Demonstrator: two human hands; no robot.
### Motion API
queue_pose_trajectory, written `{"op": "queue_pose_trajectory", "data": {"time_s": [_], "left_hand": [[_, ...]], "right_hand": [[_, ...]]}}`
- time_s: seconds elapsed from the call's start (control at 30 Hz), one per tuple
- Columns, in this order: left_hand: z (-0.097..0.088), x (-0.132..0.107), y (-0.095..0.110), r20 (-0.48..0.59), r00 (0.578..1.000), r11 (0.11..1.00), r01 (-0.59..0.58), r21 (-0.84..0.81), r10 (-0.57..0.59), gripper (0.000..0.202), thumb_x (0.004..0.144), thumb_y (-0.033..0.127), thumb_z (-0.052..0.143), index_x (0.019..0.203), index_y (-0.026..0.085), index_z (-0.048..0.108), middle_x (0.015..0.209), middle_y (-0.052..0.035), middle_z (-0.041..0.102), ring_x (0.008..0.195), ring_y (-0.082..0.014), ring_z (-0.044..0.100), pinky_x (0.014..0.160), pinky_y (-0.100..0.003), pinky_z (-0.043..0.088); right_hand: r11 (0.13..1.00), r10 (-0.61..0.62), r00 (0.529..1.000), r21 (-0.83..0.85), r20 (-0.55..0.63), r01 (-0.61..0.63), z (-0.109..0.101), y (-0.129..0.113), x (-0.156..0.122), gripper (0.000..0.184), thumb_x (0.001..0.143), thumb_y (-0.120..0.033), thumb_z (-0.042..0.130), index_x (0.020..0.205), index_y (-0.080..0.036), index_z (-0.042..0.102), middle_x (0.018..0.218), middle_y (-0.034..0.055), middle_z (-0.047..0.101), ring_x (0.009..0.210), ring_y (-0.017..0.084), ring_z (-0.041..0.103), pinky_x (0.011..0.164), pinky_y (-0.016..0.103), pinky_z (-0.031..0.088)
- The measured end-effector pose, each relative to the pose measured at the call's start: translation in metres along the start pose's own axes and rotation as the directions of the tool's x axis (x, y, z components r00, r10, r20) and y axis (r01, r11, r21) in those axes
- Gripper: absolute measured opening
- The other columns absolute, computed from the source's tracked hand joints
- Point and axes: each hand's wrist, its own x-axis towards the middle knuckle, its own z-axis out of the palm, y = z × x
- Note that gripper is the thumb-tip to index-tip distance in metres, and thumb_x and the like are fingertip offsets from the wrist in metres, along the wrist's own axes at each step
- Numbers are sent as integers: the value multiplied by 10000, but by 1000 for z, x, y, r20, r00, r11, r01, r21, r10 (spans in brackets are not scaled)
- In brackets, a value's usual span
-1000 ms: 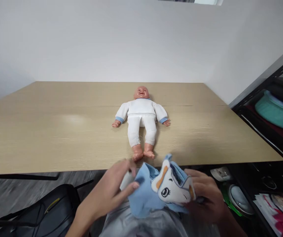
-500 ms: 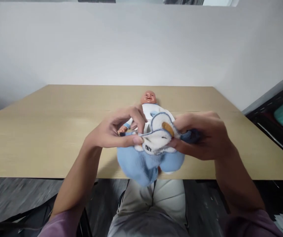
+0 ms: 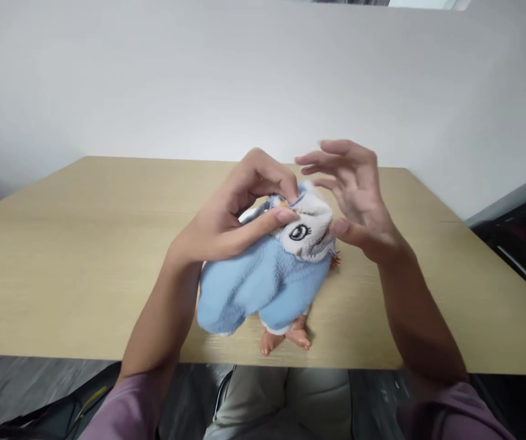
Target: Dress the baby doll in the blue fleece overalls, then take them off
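My left hand [image 3: 235, 214] pinches the top edge of a small light-blue fleece garment [image 3: 263, 284] with a white patch bearing an embroidered eye. My right hand [image 3: 352, 198] is beside the garment's white part [image 3: 306, 229]; its thumb touches the cloth and its fingers are spread above it. The garment hangs over a baby doll lying on its back on the table. Only the doll's bare feet [image 3: 285, 339] show below the cloth; the rest of the doll is hidden.
The light wooden table [image 3: 61, 269] runs up to a white wall. A dark shelf unit [image 3: 520, 250] with a teal object stands at the right. A dark bag [image 3: 61, 409] lies on the floor at lower left, and my legs show under the table's near edge.
Both hands carried the blue garment up and forward, from my lap to over the doll. The right hand's fingers have spread off the cloth. The doll's head and body are now covered.
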Motion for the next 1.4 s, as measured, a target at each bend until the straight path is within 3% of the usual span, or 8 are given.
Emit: {"op": "queue_pose_trajectory", "data": {"time_s": [0.5,0.63,0.77,0.87,1.0,1.13,1.23,1.4], "left_hand": [[-19,1,-10,37,997,987,58,150,-65,326,1093,219,778,1407,270,713,1353,-80,762,1138,-239,789,946,-385,713],[-18,1,-12,120,992,992,13,124,-28,365,1121,144,704,1467,260,714,1323,-57,770,1212,-227,777,1018,-368,688],[-15,2,-12,143,986,983,64,175,-89,338,1141,228,677,1468,266,754,1220,-66,787,1129,-254,801,927,-375,712],[-12,3,-11,159,985,983,38,177,-67,315,1141,206,677,1440,255,762,1214,-62,786,1099,-228,792,947,-362,703],[-8,5,-7,118,991,982,35,187,-58,274,1133,168,693,1389,253,746,1280,-37,774,1153,-196,751,963,-322,655],[-11,5,-6,50,974,944,200,261,-221,369,1087,242,800,1446,228,714,1325,-63,755,1000,-158,713,872,-289,625],[-16,8,-7,174,904,882,314,351,-391,318,1057,362,851,1324,209,768,1202,-63,790,936,-178,705,806,-291,595],[-21,12,-17,325,885,933,262,245,-334,213,1062,421,836,1142,228,798,1163,-71,798,1040,-210,743,873,-288,608]], "right_hand": [[972,134,929,137,346,-191,-16,26,0,347,1005,-505,913,1180,-226,801,998,37,783,945,235,755,860,339,620],[939,166,966,266,199,-217,-7,34,-4,322,1159,-573,676,1151,-252,697,1007,2,728,838,172,717,848,320,625],[972,175,982,145,72,-184,-7,41,-1,379,1074,-555,805,1310,-309,638,1199,11,713,1067,202,742,1022,370,639],[987,157,957,-5,244,-161,-13,43,3,558,968,-561,915,1394,-273,701,1385,78,734,1354,296,695,1166,425,598],[988,148,901,-13,407,-157,-14,44,1,376,1061,-546,814,1238,-215,798,1204,78,817,1216,294,752,1110,413,609],[940,290,939,129,183,-316,-8,36,-10,391,1147,-600,674,1017,-236,732,910,18,744,802,202,695,780,326,622],[870,403,913,283,65,-404,-9,26,-13,384,1157,-603,639,963,-273,663,808,-24,649,602,152,523,566,275,504],[854,410,858,202,309,-480,-28,24,-5,254,982,-492,838,1121,-280,826,1221,28,817,1077,264,756,961,366,647]]}}
